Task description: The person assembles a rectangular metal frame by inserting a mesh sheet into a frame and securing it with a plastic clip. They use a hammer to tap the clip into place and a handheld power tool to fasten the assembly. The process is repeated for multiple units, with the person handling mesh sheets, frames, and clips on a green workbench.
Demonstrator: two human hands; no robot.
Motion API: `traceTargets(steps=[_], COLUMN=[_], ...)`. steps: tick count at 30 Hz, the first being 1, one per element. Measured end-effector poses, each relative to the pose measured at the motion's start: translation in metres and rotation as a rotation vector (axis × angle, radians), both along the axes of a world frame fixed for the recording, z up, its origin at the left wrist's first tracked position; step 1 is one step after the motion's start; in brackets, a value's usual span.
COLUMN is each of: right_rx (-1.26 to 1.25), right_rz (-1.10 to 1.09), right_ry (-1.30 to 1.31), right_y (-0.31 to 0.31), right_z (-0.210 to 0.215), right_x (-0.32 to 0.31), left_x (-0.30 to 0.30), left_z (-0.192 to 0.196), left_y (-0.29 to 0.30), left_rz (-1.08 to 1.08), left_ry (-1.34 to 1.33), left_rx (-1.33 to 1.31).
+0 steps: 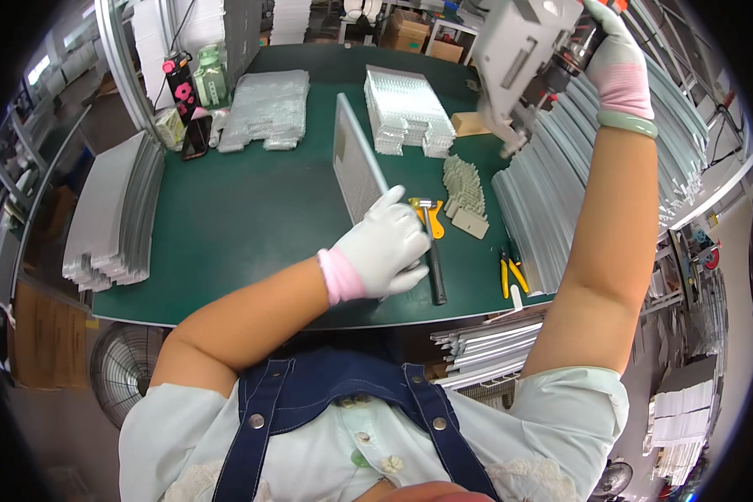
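1. Panel (356,163): a long grey perforated metal panel stands on edge on the green table (243,226), running from the near edge toward the far side.
2. Left hand (385,247), in a white glove with a pink cuff, grips the near end of the panel, fingers curled over its top edge.
3. Right hand (615,54), gloved the same way, is raised high at the far right and clasps a grey power tool (519,58) by its grip.
4. Just right of the left hand lie a black-handled hammer (433,251) and a yellow scraper (433,219).
5. Further right lie yellow-handled pliers (510,272) and a row of small beige parts (464,191).
6. Stacks of grey panels (560,192) flank the table's right side.
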State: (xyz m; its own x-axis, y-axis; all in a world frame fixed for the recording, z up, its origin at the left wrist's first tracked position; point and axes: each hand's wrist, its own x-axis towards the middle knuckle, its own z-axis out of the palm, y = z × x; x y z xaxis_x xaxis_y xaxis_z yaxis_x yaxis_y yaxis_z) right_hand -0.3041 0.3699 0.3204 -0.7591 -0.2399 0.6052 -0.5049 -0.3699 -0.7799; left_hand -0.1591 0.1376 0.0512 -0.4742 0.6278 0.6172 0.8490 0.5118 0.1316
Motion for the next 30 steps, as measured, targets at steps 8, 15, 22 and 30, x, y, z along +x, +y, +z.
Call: traceTargets(steps=[8, 15, 22, 30], right_rx=[0.115, 0.102, 0.832, 0.528], right_rz=[-0.423, -0.615, -1.068, -0.815], right_ry=[0.342, 0.386, 1.064, 0.567], right_y=[0.005, -0.033, -0.014, -0.028], right_z=[-0.047, -0.093, -0.098, -0.124], right_x=[0.066, 0.124, 0.126, 0.121], left_x=[-0.015, -0.017, -0.015, -0.016], left_z=[-0.004, -0.023, -0.02, -0.025], left_y=[0.017, 0.02, 0.018, 0.02], left_rz=[0.094, 0.158, 0.157, 0.174], left_ry=[-0.155, 0.108, 0.102, 0.151], left_rx=[-0.043, 0.118, 0.14, 0.145])
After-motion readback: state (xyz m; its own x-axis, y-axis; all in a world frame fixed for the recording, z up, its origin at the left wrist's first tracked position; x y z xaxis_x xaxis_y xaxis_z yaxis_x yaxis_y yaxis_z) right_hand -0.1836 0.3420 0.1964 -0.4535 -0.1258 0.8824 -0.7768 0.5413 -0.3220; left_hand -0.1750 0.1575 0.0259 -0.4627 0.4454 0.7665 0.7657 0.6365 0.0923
